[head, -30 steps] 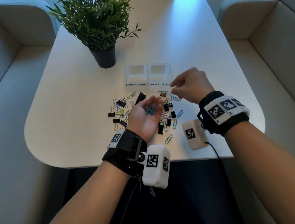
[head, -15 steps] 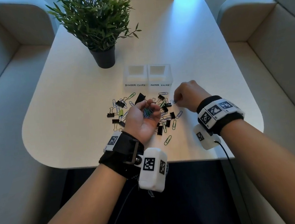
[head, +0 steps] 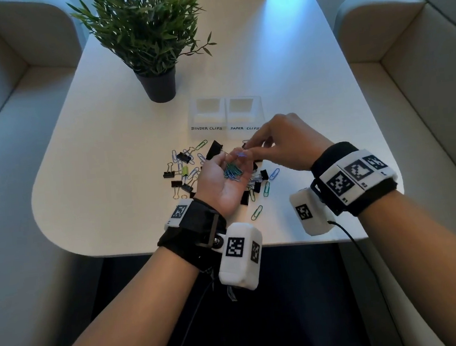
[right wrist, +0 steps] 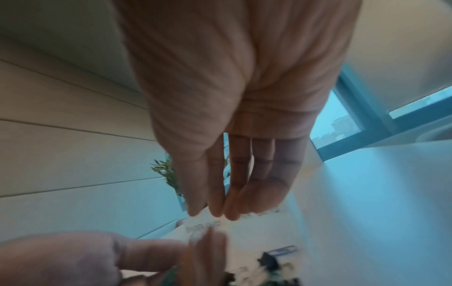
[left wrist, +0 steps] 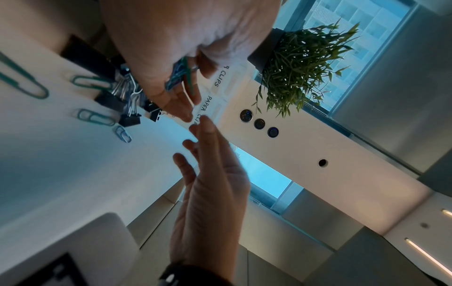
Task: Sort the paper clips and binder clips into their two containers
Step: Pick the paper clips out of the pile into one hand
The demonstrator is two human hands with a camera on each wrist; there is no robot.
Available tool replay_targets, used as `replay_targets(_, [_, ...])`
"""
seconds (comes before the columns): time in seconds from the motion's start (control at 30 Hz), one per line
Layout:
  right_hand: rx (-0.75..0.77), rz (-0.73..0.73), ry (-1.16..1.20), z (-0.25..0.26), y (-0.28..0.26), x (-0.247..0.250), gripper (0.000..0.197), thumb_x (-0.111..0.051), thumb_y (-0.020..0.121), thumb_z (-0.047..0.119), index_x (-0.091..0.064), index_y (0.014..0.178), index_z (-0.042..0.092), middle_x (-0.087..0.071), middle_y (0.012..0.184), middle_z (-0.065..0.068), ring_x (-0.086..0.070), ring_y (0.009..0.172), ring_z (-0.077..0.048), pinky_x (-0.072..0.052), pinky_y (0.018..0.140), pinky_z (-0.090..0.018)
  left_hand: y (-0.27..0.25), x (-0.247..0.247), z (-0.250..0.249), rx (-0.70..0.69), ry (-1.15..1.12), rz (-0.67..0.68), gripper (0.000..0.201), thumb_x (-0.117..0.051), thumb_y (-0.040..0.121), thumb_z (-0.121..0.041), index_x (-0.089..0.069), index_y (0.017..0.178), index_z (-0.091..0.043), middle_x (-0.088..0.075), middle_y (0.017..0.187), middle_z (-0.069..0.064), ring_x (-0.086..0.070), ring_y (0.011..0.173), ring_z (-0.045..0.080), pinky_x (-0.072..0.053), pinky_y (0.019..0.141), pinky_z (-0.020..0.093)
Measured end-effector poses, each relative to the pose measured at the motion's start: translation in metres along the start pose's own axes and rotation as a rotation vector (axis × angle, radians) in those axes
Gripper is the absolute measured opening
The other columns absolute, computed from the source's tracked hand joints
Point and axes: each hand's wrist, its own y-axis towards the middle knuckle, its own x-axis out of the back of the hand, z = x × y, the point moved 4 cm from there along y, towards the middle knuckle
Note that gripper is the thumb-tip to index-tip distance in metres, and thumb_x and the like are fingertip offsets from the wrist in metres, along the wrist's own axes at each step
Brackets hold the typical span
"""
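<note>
My left hand (head: 223, 184) lies palm up over the clip pile and cups a bunch of blue and green paper clips (head: 232, 172) in curled fingers. The same bunch (left wrist: 179, 77) shows in the left wrist view under that hand (left wrist: 171, 48). My right hand (head: 249, 149) reaches in from the right, and its thumb and fingertips pinch a small blue paper clip (head: 240, 154) just above the left fingers. Two clear containers stand behind the pile, one labelled BINDER CLIPS (head: 206, 114), the other PAPER CLIPS (head: 243, 113). Black binder clips (head: 183, 157) and loose paper clips (head: 257, 212) lie scattered on the table.
The white table (head: 109, 155) carries a potted plant (head: 158, 79) behind and left of the containers. Grey sofa seats flank the table on both sides. The table's near edge runs just under my wrists.
My right hand dropped to the pile's right side, picked up a clip, then rose and moved left to the left hand's fingers. The left hand has kept its place, still holding the bunch.
</note>
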Motion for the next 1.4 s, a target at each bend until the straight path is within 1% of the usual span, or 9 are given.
replay_targets(0.1, [-0.098, -0.001, -0.065, -0.020, -0.007, 0.000, 0.016, -0.071, 0.082, 0.019, -0.076, 0.097, 0.013, -0.068, 0.078, 0.001, -0.055, 0.063, -0.001, -0.036, 0.056, -0.002, 0.000, 0.003, 0.000, 0.023, 0.077, 0.011, 0.036, -0.034, 0.101, -0.022, -0.060, 0.086, -0.002, -0.062, 0.085, 0.013, -0.059, 0.066, 0.018, -0.052, 0.055, 0.022])
replay_targets(0.2, [-0.178, 0.047, -0.106, -0.037, -0.016, -0.012, 0.023, -0.074, 0.079, 0.015, -0.074, 0.102, 0.012, -0.068, 0.085, -0.003, -0.062, 0.074, -0.015, -0.046, 0.067, -0.015, 0.000, 0.004, 0.000, 0.038, 0.061, 0.021, 0.033, -0.035, 0.099, -0.019, -0.057, 0.078, -0.005, -0.061, 0.079, 0.011, -0.059, 0.061, 0.018, -0.050, 0.053, 0.021])
replay_targets(0.37, [-0.165, 0.109, -0.130, -0.043, -0.026, -0.031, 0.031, -0.075, 0.076, 0.015, -0.072, 0.106, 0.014, -0.068, 0.097, -0.004, -0.057, 0.079, -0.010, -0.041, 0.072, -0.019, 0.000, 0.004, 0.000, 0.037, 0.038, 0.037, 0.033, -0.035, 0.096, -0.016, -0.053, 0.070, -0.006, -0.059, 0.065, 0.010, -0.058, 0.052, 0.017, -0.049, 0.047, 0.020])
replay_targets(0.67, [-0.172, 0.071, -0.187, -0.031, -0.034, -0.050, 0.037, -0.076, 0.073, 0.040, -0.073, 0.095, 0.010, -0.057, 0.078, -0.003, -0.057, 0.073, -0.021, -0.041, 0.063, -0.025, -0.003, 0.008, 0.000, -0.001, 0.018, 0.014, 0.031, -0.035, 0.097, -0.016, -0.053, 0.075, -0.003, -0.056, 0.076, 0.013, -0.054, 0.066, 0.020, -0.052, 0.049, 0.020])
replay_targets(0.87, [-0.241, 0.017, -0.186, -0.034, -0.025, -0.057, 0.006, -0.073, 0.075, 0.016, -0.068, 0.077, 0.019, -0.064, 0.090, -0.013, -0.062, 0.075, -0.026, -0.045, 0.066, -0.027, -0.006, 0.004, -0.001, -0.011, 0.031, 0.019, 0.033, -0.036, 0.097, -0.016, -0.054, 0.074, -0.002, -0.059, 0.068, 0.013, -0.055, 0.067, 0.020, -0.052, 0.050, 0.020])
replay_targets(1.03, [-0.222, 0.061, -0.236, -0.030, -0.021, -0.054, 0.015, -0.066, 0.078, 0.011, -0.058, 0.068, 0.018, -0.062, 0.086, -0.011, -0.061, 0.073, -0.026, -0.046, 0.063, -0.029, -0.004, 0.004, -0.004, -0.024, 0.059, 0.017, 0.034, -0.036, 0.097, -0.016, -0.055, 0.072, -0.003, -0.058, 0.071, 0.011, -0.055, 0.067, 0.019, -0.052, 0.050, 0.020])
replay_targets(1.23, [-0.254, 0.004, -0.179, -0.035, -0.019, -0.038, 0.012, -0.067, 0.076, 0.011, -0.061, 0.067, 0.016, -0.063, 0.080, -0.008, -0.058, 0.068, -0.022, -0.042, 0.060, -0.024, -0.004, 0.007, -0.005, -0.037, 0.105, 0.004, 0.034, -0.037, 0.097, -0.018, -0.059, 0.076, -0.003, -0.062, 0.075, 0.011, -0.060, 0.075, 0.021, -0.050, 0.073, 0.026])
replay_targets(1.33, [-0.167, -0.132, -0.024, -0.016, -0.015, -0.017, 0.006, -0.068, 0.074, 0.012, -0.068, 0.068, 0.012, -0.061, 0.064, 0.000, -0.056, 0.058, -0.012, -0.040, 0.054, -0.012, -0.003, 0.009, -0.003, -0.040, 0.131, -0.007, 0.033, -0.037, 0.097, -0.017, -0.060, 0.079, -0.002, -0.063, 0.077, 0.013, -0.061, 0.078, 0.024, -0.049, 0.081, 0.029])
replay_targets(1.4, [-0.085, -0.120, 0.046, 0.006, -0.012, -0.012, 0.006, -0.071, 0.074, 0.014, -0.074, 0.075, 0.009, -0.066, 0.065, -0.001, -0.060, 0.059, -0.012, -0.048, 0.059, -0.015, -0.001, 0.007, -0.001, -0.036, 0.121, -0.011, 0.030, -0.038, 0.097, -0.017, -0.058, 0.081, -0.001, -0.062, 0.079, 0.013, -0.060, 0.077, 0.022, -0.049, 0.082, 0.031])
